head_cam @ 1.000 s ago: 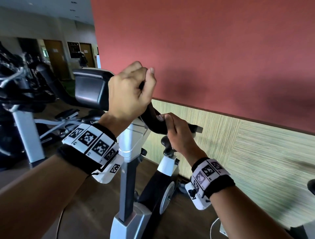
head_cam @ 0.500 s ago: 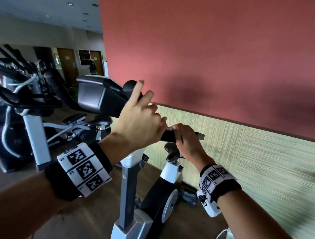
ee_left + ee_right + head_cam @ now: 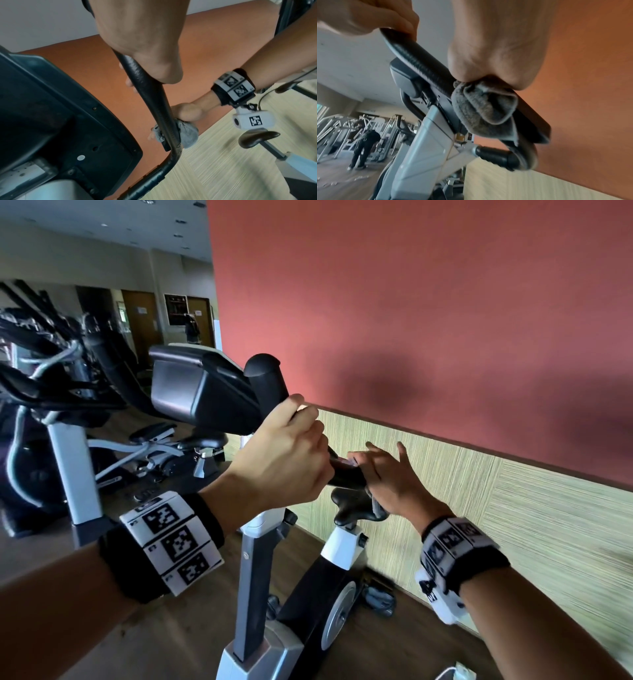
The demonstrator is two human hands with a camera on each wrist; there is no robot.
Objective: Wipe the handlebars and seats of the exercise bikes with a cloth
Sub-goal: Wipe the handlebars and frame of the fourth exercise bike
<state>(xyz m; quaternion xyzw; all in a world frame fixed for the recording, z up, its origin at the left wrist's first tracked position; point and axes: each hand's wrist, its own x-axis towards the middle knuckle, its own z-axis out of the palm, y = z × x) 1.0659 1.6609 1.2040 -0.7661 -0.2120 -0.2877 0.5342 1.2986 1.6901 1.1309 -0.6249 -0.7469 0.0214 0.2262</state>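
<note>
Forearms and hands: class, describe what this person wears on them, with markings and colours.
Both forearms are bare, with no sleeves or gloves. Each wrist carries a black fabric band bearing white blocks printed with black square code markers. A small white camera pod, marked likewise, hangs under the right wrist.

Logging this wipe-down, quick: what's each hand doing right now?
Left hand: closed around the black ribbed rubber handlebar grip.
Right hand: presses the bunched grey fleecy cloth onto that handlebar, some fingers lifted straight.
</note>
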